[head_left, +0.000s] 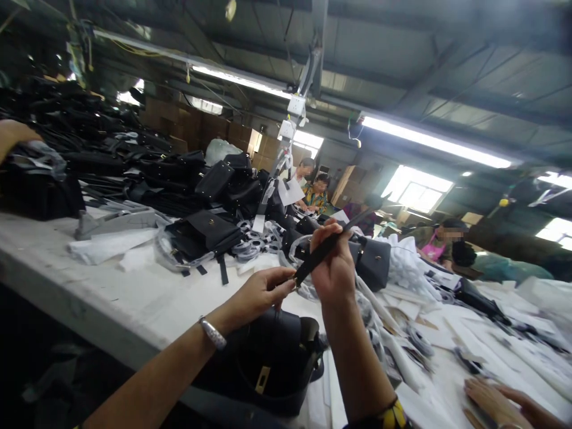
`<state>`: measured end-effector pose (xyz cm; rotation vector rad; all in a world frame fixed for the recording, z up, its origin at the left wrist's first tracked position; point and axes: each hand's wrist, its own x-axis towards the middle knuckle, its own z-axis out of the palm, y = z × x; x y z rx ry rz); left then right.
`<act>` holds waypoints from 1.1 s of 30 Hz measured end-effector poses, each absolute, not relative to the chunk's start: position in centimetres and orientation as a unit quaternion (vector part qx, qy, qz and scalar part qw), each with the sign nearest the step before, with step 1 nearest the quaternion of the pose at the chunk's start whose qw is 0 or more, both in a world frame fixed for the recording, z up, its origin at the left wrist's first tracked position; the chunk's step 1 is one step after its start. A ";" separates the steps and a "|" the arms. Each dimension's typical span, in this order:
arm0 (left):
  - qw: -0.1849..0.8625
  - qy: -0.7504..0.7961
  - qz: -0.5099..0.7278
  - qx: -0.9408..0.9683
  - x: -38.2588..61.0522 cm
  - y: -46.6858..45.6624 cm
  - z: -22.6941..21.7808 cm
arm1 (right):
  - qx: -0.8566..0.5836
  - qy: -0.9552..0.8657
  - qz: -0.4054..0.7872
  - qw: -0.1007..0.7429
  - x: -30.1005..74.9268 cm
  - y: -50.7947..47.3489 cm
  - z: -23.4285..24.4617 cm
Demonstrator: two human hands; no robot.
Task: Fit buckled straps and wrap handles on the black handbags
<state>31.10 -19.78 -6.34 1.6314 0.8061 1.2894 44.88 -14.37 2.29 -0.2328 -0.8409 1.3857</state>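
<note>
My right hand (333, 262) is closed around a black bag strap (333, 241) and holds it up at a slant over the white table (134, 298). My left hand (263, 292) pinches the strap's lower end, where a small metal fitting shows. A silver bracelet sits on my left wrist. Below both hands a black leather handbag (272, 363) with a gold clasp rests at the table's near edge.
Piles of black handbags (210, 185) and wrapped straps (250, 241) cover the table's left and middle. White paper sheets (469, 333) lie at the right. Another person's hand (496, 402) rests at the bottom right. Other people sit at the far end.
</note>
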 end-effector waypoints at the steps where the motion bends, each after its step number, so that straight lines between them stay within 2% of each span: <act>1: 0.451 0.322 0.509 0.659 31.2 -19.5 -6.4 | -0.089 -0.361 0.611 0.699 46.0 -13.9 2.5; 5: 0.447 0.349 0.488 0.664 31.6 -18.8 -7.3 | -0.062 -0.303 0.591 0.745 49.8 -12.7 1.0; 8: 0.367 0.400 0.498 0.676 31.9 -18.8 -7.9 | -0.122 -0.331 0.584 0.731 50.7 -13.6 -1.8; 11: 0.299 0.420 0.500 0.696 32.2 -19.1 -8.1 | -0.260 -0.472 0.584 0.607 50.4 -15.6 -4.3; 13: 0.294 0.416 0.492 0.706 32.4 -19.3 -8.2 | -0.334 -0.568 0.549 0.515 50.5 -16.7 -5.3; 16: 0.322 0.398 0.469 0.720 32.7 -19.5 -8.4 | -0.384 -0.630 0.487 0.468 51.2 -17.4 -6.1; 18: 0.341 0.387 0.458 0.724 32.7 -19.5 -8.6 | -0.398 -0.613 0.485 0.480 51.7 -17.3 -6.6; 25: 0.409 0.373 0.429 0.714 31.9 -19.7 -8.6 | -0.352 -0.396 0.611 0.587 51.6 -16.7 -8.6; 33: 0.358 0.386 0.464 0.713 31.6 -20.3 -8.6 | -0.341 -0.261 0.657 0.620 51.6 -16.4 -9.7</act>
